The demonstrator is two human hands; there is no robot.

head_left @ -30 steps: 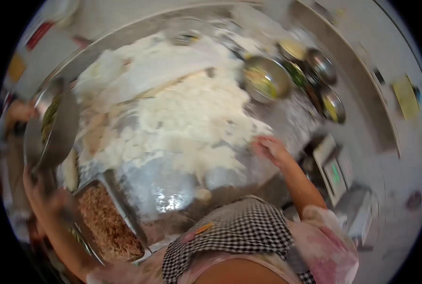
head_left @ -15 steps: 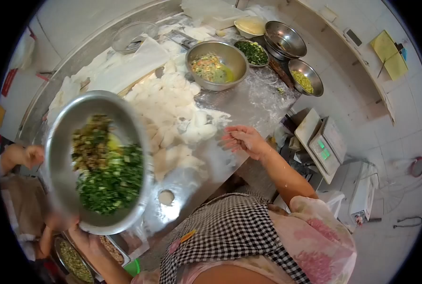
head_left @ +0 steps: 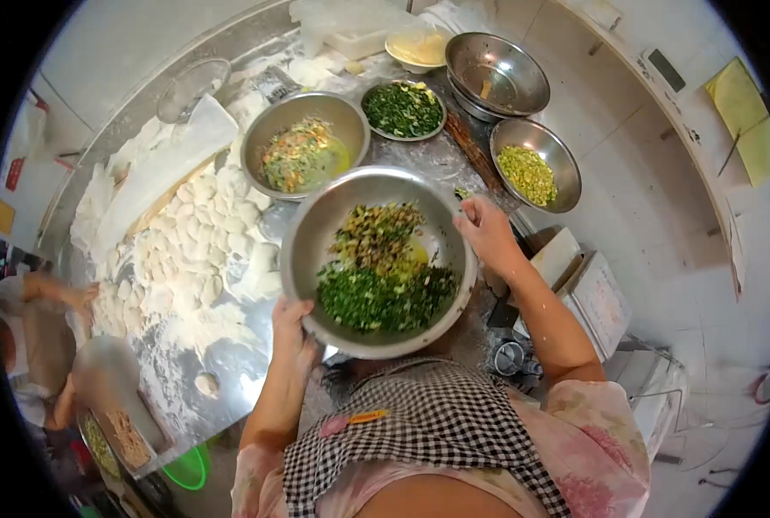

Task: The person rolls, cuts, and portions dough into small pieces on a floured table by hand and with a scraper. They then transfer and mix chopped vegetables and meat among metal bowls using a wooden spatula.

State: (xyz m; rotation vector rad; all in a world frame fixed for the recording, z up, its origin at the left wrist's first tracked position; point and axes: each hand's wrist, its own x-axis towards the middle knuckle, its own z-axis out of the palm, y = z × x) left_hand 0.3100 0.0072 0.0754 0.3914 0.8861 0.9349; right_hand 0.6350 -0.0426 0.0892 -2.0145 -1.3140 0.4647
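A large steel bowl (head_left: 316,319) is in front of my body, above the table's edge. Chopped greens (head_left: 385,298) and a browner diced mix (head_left: 376,237) lie inside it. My left hand (head_left: 293,332) grips the bowl's lower left rim, thumb over the edge. My right hand (head_left: 489,231) is at the right rim, fingers closed on it. Just beyond stand a steel bowl of mixed filling (head_left: 303,155) and a smaller bowl of chopped greens (head_left: 404,110).
Floured dough pieces (head_left: 195,233) cover the left of the steel table (head_left: 173,393). Stacked bowls (head_left: 499,73), a bowl of yellow-green bits (head_left: 527,173) and a scale (head_left: 596,306) are at the right. A co-worker's hand (head_left: 83,296) is at far left.
The large bowl has moved from the far left to the middle, held in my left hand. My right hand, open and empty before, has closed on its right rim. The view has turned right.
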